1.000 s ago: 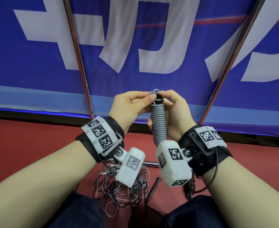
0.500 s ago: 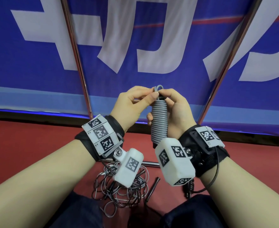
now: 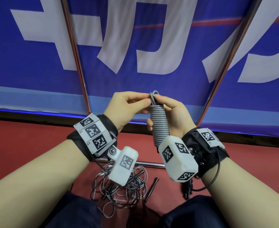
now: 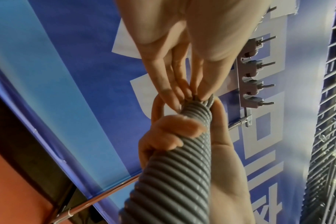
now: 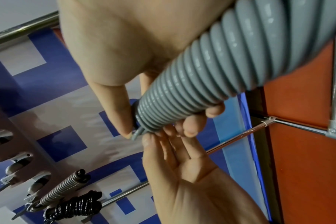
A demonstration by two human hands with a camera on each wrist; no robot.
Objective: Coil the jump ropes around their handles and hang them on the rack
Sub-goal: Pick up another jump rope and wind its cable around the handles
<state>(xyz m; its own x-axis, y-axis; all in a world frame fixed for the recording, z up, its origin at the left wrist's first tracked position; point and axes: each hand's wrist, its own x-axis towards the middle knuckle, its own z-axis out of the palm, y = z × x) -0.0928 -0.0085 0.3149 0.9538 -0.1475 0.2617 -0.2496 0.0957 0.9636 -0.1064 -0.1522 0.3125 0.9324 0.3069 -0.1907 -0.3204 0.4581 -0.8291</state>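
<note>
The right hand (image 3: 171, 116) is gripping a grey jump rope (image 3: 160, 124) that is wound in tight turns around its handles, forming an upright coil at the centre of the head view. The fingers (image 5: 213, 111) of this hand are curling around the upper half of the coil, and the thumb is lying along its far side. The left hand (image 3: 127, 106), at 9 o'clock of the coil top, is pinching the small loop of rope end (image 3: 154, 94) that is projecting at 12 o'clock above the last turn; the right index finger is meeting it there from 3 o'clock. In the left wrist view the left fingertips (image 4: 175, 97) are pressing together on the rope at the top of the coil (image 4: 182, 166), and the grip is narrow. The lower end of the coil is passing behind the right wrist camera (image 3: 176, 162).

On the red floor (image 3: 20, 145), at 6 o'clock of the hands, a tangled pile of thin ropes (image 3: 119, 191) with dark handles (image 3: 151, 189) is lying uncoiled, partly behind the left wrist camera (image 3: 124, 165). A blue banner (image 3: 152, 30) with white characters is standing behind, crossed by two metal poles (image 3: 76, 63). In the right wrist view, at 8 o'clock, a grey-striped coiled rope (image 5: 61, 192) and a black coiled rope (image 5: 75, 207) are hanging on the rack hooks (image 5: 15, 166). In the left wrist view a row of vacant rack hooks (image 4: 255, 66) is showing at 2 o'clock.
</note>
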